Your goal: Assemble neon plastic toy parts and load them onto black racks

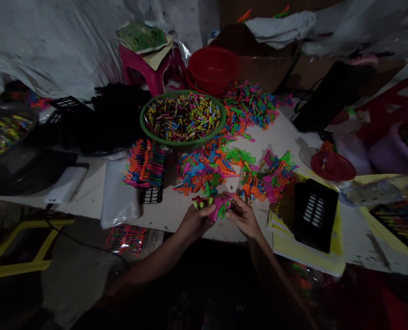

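I see two bare hands: the left hand (pixel 198 221) is closed on one pink plastic piece (pixel 218 206) and several small yellow-and-red cylinders (pixel 199 202), too bunched for me to count; the fingers of the right hand (pixel 244 217) are bent against one green piece (pixel 223 209) beside the pink one, though I cannot tell whether they pinch it. Both pieces are above the near edge of one white table (pixel 284 130). Just beyond lie a loose, mixed-colour heap (pixel 207 167) and, to its right, a smaller heap (pixel 275 178). One green basin (pixel 183 146) of uncounted cylinders stands behind; past it are at least two nested red basins (pixel 213 66) and one pink stool (pixel 152 75). At right, one black tray (pixel 316 215) rests on yellow sheets (pixel 307 261). Brands and labels are too dim for me to read.
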Motion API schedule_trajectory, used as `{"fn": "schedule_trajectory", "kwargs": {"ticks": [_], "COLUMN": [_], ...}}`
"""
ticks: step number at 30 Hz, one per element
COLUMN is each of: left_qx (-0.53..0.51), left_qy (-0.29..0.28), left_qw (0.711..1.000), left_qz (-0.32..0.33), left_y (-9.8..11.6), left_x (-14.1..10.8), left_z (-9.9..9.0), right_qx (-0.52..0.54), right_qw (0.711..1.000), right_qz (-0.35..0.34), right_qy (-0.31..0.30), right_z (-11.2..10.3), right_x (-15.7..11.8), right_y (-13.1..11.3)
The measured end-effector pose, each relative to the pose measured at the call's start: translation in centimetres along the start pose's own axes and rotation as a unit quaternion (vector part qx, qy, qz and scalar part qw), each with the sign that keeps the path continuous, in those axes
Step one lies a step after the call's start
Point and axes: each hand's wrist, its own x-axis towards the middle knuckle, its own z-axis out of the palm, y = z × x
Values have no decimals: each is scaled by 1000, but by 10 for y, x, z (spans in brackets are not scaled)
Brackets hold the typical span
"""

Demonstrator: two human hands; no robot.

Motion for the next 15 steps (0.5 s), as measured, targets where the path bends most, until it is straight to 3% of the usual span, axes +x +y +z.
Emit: {"fn": "schedule_trajectory", "kwargs": {"ticks": [4, 6, 8, 15], "left_qx": [22, 53, 78, 159], "left_qy": [43, 35, 38, 31], "left_qw": [993, 992, 991, 984], "left_qz": [107, 110, 101, 67], "left_y": [-3, -3, -3, 0], "left_x": [1, 1, 0, -2], "left_z": [6, 7, 5, -2], "right_qx": [29, 5, -19, -86], "right_qw": [992, 976, 962, 977], "right_qz": [15, 34, 46, 59], "right_qy": [122, 216, 270, 188], "right_z": [33, 43, 44, 27], "right_x": [-8, -6, -2, 6], "right_y": [12, 9, 0, -28]}}
